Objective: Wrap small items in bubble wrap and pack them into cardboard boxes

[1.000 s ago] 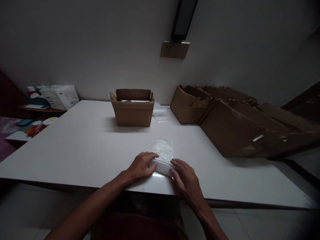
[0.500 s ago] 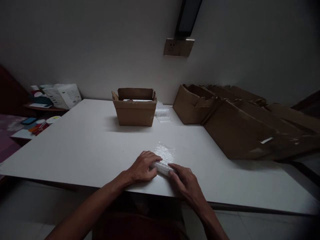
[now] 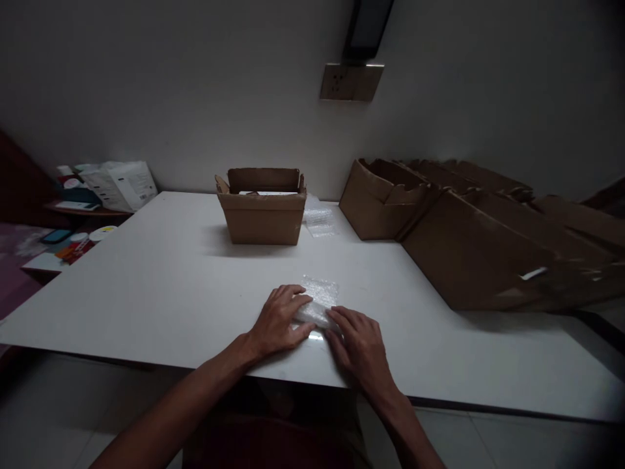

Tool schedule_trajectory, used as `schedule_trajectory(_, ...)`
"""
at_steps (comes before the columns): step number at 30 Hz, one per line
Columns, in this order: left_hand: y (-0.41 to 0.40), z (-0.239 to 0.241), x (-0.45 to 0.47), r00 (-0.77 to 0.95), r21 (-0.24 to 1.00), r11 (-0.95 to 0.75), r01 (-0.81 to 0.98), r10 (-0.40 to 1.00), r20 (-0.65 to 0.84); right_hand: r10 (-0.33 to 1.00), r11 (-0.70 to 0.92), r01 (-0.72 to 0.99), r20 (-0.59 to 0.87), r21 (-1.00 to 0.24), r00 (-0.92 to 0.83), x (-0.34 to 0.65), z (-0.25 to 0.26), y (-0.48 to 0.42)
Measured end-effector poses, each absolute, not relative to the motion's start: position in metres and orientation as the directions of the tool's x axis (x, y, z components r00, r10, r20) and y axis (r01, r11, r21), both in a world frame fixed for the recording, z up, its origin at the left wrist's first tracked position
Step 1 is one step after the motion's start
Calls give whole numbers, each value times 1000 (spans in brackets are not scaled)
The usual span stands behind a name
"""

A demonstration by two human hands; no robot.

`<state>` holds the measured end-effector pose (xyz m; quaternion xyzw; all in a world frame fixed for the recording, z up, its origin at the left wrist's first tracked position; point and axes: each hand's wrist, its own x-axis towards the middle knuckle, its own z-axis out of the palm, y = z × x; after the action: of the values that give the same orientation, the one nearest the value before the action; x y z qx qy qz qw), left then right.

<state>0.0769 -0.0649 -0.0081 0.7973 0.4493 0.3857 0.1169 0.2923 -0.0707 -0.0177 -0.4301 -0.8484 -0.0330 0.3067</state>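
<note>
A rolled piece of bubble wrap (image 3: 315,314) lies near the table's front edge, its loose flat end stretching away from me. My left hand (image 3: 280,322) grips the roll's left end, thumb on the near side and fingers over the top. At the other end, my right hand (image 3: 359,339) holds the roll with its fingers bent over it and the thumb low on the near side. Whatever may be inside the roll is hidden.
An open cardboard box (image 3: 263,221) with something white inside stands ahead. More bubble wrap (image 3: 319,221) lies beside it. Larger cardboard boxes (image 3: 488,254) fill the right side of the white table (image 3: 146,286). White packets (image 3: 122,185) sit on a shelf at the left.
Both hands have shifted on the bubble wrap roll, and it has moved slightly away from me. Less of the flat end shows. My left fingers reach further over the top.
</note>
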Motion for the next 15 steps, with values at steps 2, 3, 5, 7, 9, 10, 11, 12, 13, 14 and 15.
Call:
schedule_trajectory(2,-66,-7,76,374,502,-628,595,769,519,727,628,729,541,-273,-424,293,-16,-68)
schedule_trajectory(3,-67,-6,76,406,504,-644,576,760,507,740,628,712,526,-315,-420,294,-15,-67)
schedule_trajectory(5,-68,-4,76,430,538,-643,546,766,478,781,605,681,474,-412,-407,297,-11,-69)
schedule_trajectory(7,-69,-2,76,411,588,-615,525,789,457,834,547,669,400,-504,-381,299,-7,-71)
schedule_trajectory(9,-69,-1,77,381,623,-586,518,810,445,871,490,675,342,-551,-353,300,-6,-73)
schedule_trajectory(10,-69,-2,77,365,632,-570,525,821,438,876,480,684,341,-549,-341,301,-6,-73)
schedule_trajectory(11,-68,-2,77,345,635,-550,543,835,428,868,489,695,366,-527,-334,301,-7,-73)
schedule_trajectory(12,-68,-2,78,321,633,-526,569,850,417,849,512,706,412,-489,-330,300,-8,-73)
schedule_trajectory(13,-67,-3,78,295,625,-499,600,864,407,820,540,718,467,-440,-331,299,-9,-73)
schedule_trajectory(14,-66,-3,78,268,615,-472,632,877,398,786,567,728,516,-385,-340,298,-10,-72)
schedule_trajectory(15,-65,-3,78,242,604,-447,660,887,393,755,591,736,549,-332,-359,296,-11,-72)
